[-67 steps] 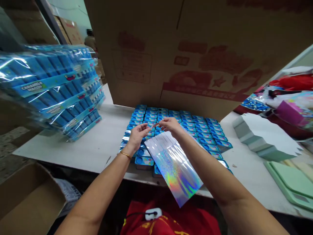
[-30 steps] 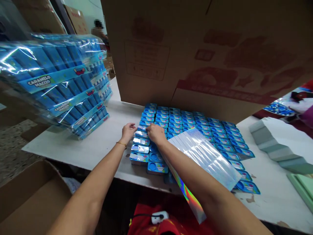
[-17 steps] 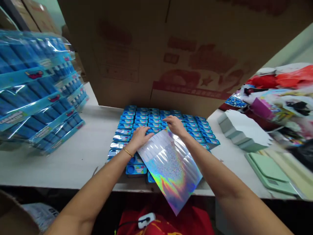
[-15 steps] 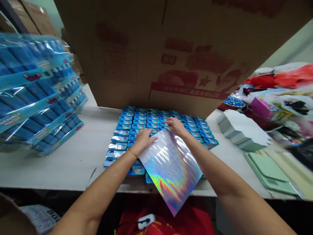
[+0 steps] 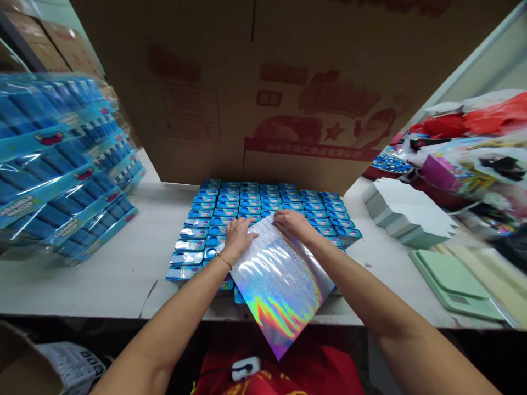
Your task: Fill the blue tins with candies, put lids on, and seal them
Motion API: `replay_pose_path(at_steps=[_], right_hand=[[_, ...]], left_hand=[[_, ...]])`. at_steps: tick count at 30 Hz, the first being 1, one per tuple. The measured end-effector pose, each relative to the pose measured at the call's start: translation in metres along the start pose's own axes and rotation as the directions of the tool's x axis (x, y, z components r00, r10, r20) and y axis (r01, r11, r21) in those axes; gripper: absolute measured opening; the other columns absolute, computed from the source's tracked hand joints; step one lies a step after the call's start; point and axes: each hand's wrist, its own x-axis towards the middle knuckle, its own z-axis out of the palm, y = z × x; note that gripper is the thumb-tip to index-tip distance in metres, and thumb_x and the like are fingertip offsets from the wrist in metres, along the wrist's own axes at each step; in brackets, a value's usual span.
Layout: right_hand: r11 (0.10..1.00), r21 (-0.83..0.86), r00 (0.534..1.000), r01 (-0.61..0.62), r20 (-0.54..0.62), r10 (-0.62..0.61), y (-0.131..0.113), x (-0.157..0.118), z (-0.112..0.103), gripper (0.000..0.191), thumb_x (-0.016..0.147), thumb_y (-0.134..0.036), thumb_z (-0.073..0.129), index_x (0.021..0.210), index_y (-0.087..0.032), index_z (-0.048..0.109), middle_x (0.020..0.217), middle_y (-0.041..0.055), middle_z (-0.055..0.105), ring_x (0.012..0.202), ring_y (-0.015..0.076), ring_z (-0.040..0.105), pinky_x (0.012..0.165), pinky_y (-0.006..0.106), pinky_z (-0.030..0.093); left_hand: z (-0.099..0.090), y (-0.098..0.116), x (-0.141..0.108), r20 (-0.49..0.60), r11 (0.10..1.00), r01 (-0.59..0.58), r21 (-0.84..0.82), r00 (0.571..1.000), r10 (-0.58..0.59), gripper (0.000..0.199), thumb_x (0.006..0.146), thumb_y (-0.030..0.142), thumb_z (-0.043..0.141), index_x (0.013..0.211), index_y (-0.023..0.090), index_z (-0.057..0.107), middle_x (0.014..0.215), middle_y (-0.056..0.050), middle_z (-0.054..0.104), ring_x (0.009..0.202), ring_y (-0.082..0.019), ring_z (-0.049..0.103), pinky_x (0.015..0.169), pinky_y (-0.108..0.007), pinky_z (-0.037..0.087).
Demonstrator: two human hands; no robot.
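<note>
A shiny holographic sheet (image 5: 284, 285), marked off in narrow strips near its top, lies tilted over the rows of small blue packs (image 5: 251, 200) with its lower corner hanging past the table edge. My left hand (image 5: 239, 240) grips the sheet's left edge, thumb on top and fingers curving beyond it. At the far corner my right hand (image 5: 292, 224) has its fingers pinched together on the sheet; whether a strip is lifted there is hidden by the fingers.
A large cardboard box (image 5: 247, 109) stands right behind the packs. Plastic-wrapped trays of blue goods (image 5: 61, 164) are stacked at left. On the right are white cut cards (image 5: 407, 211), a green scale (image 5: 457, 285) and heaped bags (image 5: 465, 148).
My right hand has drawn slightly closer along the sheet's far corner, its fingers now more curled. The view has shifted a little; my left hand keeps its place on the sheet.
</note>
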Motion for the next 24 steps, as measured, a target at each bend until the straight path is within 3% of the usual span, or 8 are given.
replay_pose_path(at_steps=[3,9,11,13,16,18,21,24], right_hand=[[0.998,0.0,0.997,0.069,-0.02,-0.069,-0.004,-0.004,-0.016,0.022,0.081,-0.015,0.045,0.086,-0.016,0.066,0.098,0.0076,0.062,0.091,0.0158,0.055,0.076,0.022,0.037],[0.959,0.261,0.99,-0.11,-0.058,0.13,-0.016,-0.01,-0.065,0.014,0.072,-0.013,0.05,0.074,-0.016,0.064,0.077,0.0024,0.062,0.069,0.0117,0.054,0.06,0.019,0.037],[0.888,0.417,0.971,-0.195,-0.046,0.235,-0.022,-0.006,-0.077,0.012,0.07,-0.014,0.051,0.07,-0.016,0.063,0.066,0.0008,0.06,0.062,0.0104,0.053,0.054,0.018,0.036],[0.754,0.6,0.945,-0.267,0.011,0.327,-0.03,0.001,-0.083,0.008,0.068,-0.013,0.053,0.067,-0.014,0.061,0.057,0.0001,0.057,0.056,0.0098,0.052,0.049,0.017,0.035],[0.542,0.79,0.917,-0.287,0.062,0.395,-0.048,0.016,-0.081,0.004,0.067,-0.013,0.055,0.065,-0.013,0.059,0.052,-0.0003,0.054,0.048,0.0089,0.051,0.043,0.017,0.035],[0.468,0.837,0.908,-0.285,0.08,0.411,-0.062,0.027,-0.075,0.003,0.066,-0.014,0.056,0.064,-0.013,0.058,0.053,-0.0006,0.054,0.046,0.0078,0.05,0.04,0.016,0.035],[0.376,0.873,0.909,-0.31,0.156,0.388,-0.084,0.042,-0.062,0.004,0.066,-0.016,0.057,0.064,-0.013,0.057,0.056,0.0001,0.057,0.043,0.0071,0.049,0.038,0.017,0.033],[0.27,0.905,0.904,-0.328,0.217,0.368,-0.104,0.056,-0.044,0.002,0.065,-0.015,0.057,0.065,-0.013,0.057,0.057,-0.0007,0.057,0.041,0.0066,0.049,0.037,0.017,0.032]], left_hand=[[0.001,-0.001,0.0,-0.005,1.0,0.001,-0.009,1.0,-0.002,0.043,0.069,0.034,0.064,0.111,0.025,0.058,0.099,-0.006,0.059,0.097,-0.025,0.048,0.082,-0.037,0.031],[0.0,-0.001,-0.001,-0.014,0.997,0.011,-0.072,1.0,-0.012,0.044,0.068,0.031,0.065,0.111,0.024,0.059,0.098,-0.007,0.06,0.096,-0.026,0.049,0.086,-0.039,0.031],[-0.002,-0.001,-0.001,-0.041,0.987,0.017,-0.161,0.999,-0.024,0.038,0.068,0.028,0.064,0.106,0.023,0.062,0.098,-0.007,0.061,0.097,-0.025,0.05,0.088,-0.039,0.031],[-0.007,-0.002,-0.001,-0.09,0.942,0.004,-0.337,0.995,-0.036,0.026,0.073,0.028,0.059,0.098,0.022,0.064,0.098,-0.006,0.062,0.096,-0.023,0.052,0.088,-0.037,0.034],[-0.021,-0.003,-0.005,-0.122,0.744,-0.015,-0.668,0.988,-0.089,0.026,0.08,0.037,0.05,0.091,0.019,0.065,0.094,-0.006,0.064,0.093,-0.019,0.055,0.085,-0.032,0.039],[-0.033,-0.004,-0.009,-0.073,0.535,0.029,-0.845,0.983,-0.169,0.034,0.08,0.045,0.047,0.096,0.018,0.064,0.097,-0.006,0.064,0.093,-0.018,0.056,0.081,-0.029,0.041],[-0.049,-0.008,-0.016,0.039,0.26,0.113,-0.959,0.961,-0.273,0.039,0.075,0.046,0.055,0.103,0.019,0.06,0.102,-0.006,0.062,0.09,-0.015,0.057,0.072,-0.025,0.044],[-0.065,-0.02,-0.019,0.04,0.206,0.125,-0.971,0.926,-0.375,0.041,0.064,0.033,0.069,0.1,0.017,0.058,0.09,-0.004,0.062,0.074,-0.01,0.058,0.062,-0.021,0.044]])
